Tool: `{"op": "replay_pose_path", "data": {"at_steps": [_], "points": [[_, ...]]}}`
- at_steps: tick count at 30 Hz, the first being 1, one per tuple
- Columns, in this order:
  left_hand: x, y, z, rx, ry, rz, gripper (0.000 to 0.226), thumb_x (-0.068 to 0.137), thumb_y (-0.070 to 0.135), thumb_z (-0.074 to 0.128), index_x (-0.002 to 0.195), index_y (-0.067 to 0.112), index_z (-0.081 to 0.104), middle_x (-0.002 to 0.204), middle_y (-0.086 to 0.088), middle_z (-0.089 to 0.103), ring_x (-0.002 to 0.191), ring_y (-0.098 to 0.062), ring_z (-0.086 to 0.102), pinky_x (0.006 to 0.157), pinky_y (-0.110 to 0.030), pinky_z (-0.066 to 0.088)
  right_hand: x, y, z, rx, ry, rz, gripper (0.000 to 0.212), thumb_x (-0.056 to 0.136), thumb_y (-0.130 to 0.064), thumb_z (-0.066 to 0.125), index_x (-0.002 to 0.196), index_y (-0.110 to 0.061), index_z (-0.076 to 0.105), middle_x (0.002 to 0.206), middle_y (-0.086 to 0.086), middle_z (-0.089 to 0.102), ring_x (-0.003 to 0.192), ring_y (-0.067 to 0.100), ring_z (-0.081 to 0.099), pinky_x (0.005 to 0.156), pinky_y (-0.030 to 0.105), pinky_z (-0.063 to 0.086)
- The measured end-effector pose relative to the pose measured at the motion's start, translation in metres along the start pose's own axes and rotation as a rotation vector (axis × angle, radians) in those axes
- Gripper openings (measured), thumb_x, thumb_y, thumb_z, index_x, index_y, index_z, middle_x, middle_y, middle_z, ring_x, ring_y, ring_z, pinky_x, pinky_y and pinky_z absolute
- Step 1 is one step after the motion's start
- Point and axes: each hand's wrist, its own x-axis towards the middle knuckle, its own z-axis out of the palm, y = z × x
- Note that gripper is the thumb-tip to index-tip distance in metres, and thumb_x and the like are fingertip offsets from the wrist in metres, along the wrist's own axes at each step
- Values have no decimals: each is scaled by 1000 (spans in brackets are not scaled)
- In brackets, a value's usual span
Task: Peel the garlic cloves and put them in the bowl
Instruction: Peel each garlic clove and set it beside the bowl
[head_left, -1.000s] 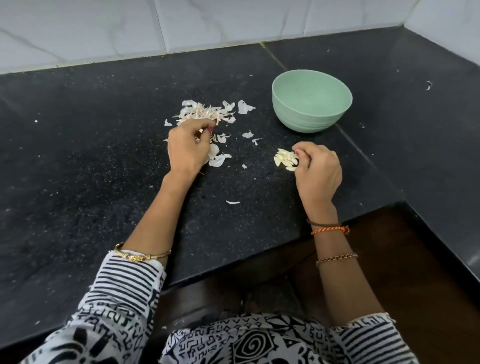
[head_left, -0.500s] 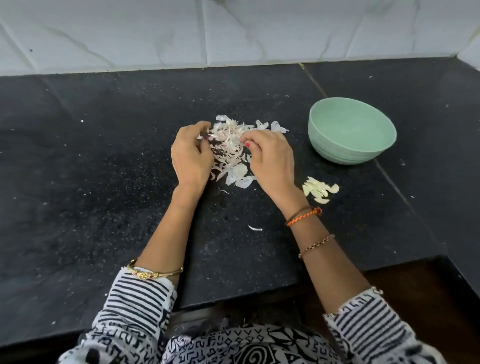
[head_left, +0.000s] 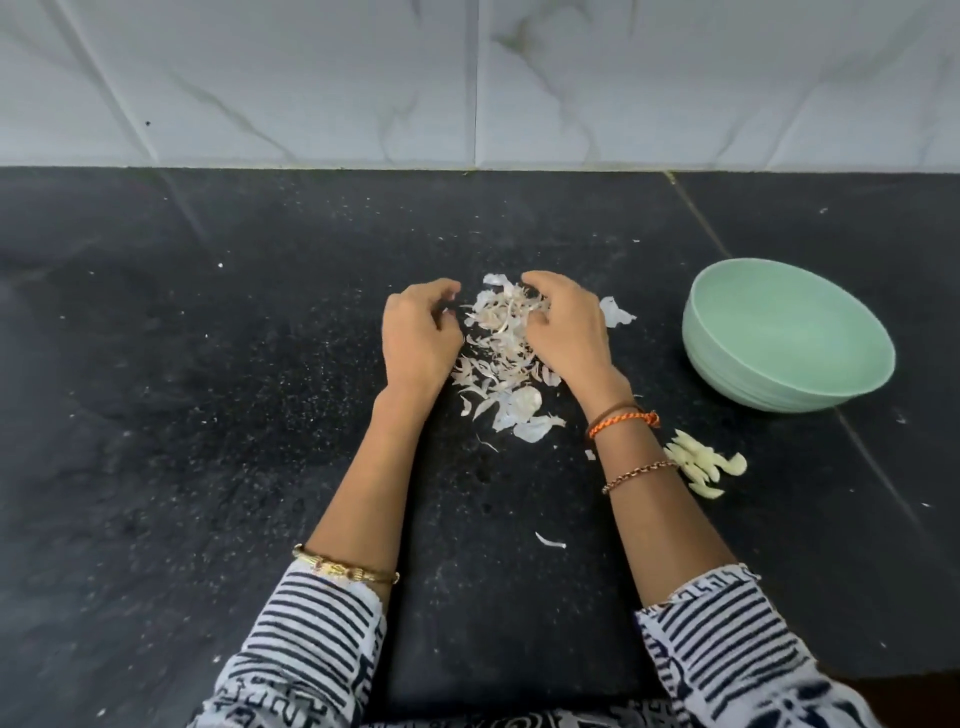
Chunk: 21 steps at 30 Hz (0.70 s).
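While both hands curl over the garlic skins (head_left: 501, 343), left hand (head_left: 418, 340) fingers empty, right hand (head_left: 563, 332) fingers raking the heap

— How was the light?
— Soft and even, fairly bright. The white wall tiles (head_left: 467, 78) at the far side looked pale and a little washed out, with no hard glare.
— Any shadows?
— Only faint ones. The dark bench (head_left: 208, 415) carried a dull grey sheen at the far left, and the green bowl (head_left: 779, 384) was shaded along its near inner wall.
— Sharpness?
— Slightly soft all over. The peel heap (head_left: 501, 343) blurred into a mass, and the striped sleeves (head_left: 311, 634) at the near edge were smeared. The tile lines leaned outward toward the frame's edges.
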Motion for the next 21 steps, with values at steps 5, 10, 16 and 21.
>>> {"op": "replay_pose_path", "data": {"at_steps": [5,10,16,21], "points": [[6,1,15,72,-137,85,28,81,0,63,107,8,68,108,-8,67,106,-27,55,89,-21,38,3,6,8,-99,-64,-57,45,89,-23,61,132,-15,50,125,6,59,122,26,47,99,38,41],[11,-1,28,167,-231,148,31,87,4,57,117,9,63,117,-9,63,109,-27,49,81,-19,31,7,12,11,-12,-26,0,44,86,-13,64,129,-17,54,120,6,62,113,23,56,96,40,45],[14,-5,30,184,-201,151,21,85,4,60,104,6,69,99,-13,67,90,-30,60,84,-31,42,6,22,8,112,146,67,31,87,1,59,115,-11,64,108,7,67,93,18,65,89,32,52],[14,0,22,64,-111,135,15,74,2,74,81,8,63,89,-3,56,69,-18,55,69,-30,49,10,31,4,128,275,45,32,84,7,58,111,-6,67,109,9,68,94,15,65,90,21,48]]}}
